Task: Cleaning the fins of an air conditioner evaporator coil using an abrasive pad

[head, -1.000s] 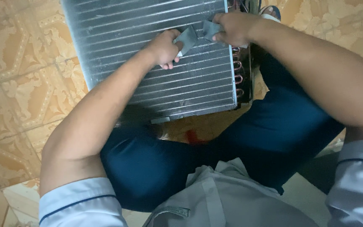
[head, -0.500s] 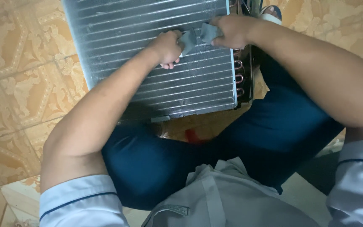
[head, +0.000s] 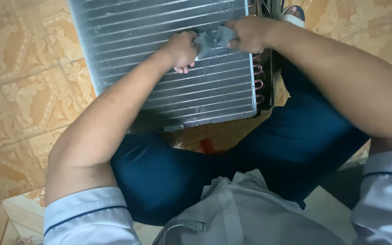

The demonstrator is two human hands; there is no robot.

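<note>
Patterned orange-and-cream floor tiles point(head: 19, 90) are filling the background, and the person is sitting cross-legged on them in dark blue trousers point(head: 173, 177) and a pale grey shirt point(head: 232, 213), looking straight down.

Resting tilted in front of the knees is a finned metal coil point(head: 159, 54), a flat rectangular panel of thin silver fins crossed by horizontal tube lines. Its near edge is sitting low by the crossed legs and its far edge is running out of the top of the view. Copper tube bends point(head: 258, 77) are showing along its right edge. A sandalled foot point(head: 291, 13) is peeking in beyond that upper right corner; whose it is I cannot tell.

Both hands are meeting on the upper right part of the panel, close together with only a small gap between them. The left hand point(head: 180, 50) is curling its fingers down onto the fins and pinching one end of a small grey cloth point(head: 214, 38). The right hand point(head: 248, 34) is gripping the other end, so the cloth is bunching between the two, lying against the fins.

The cloth's long axis is running left to right, roughly along the tube lines. The right hand is sitting slightly farther up the panel and nearer the copper bends; the left is lower and nearer the panel's middle.
</note>
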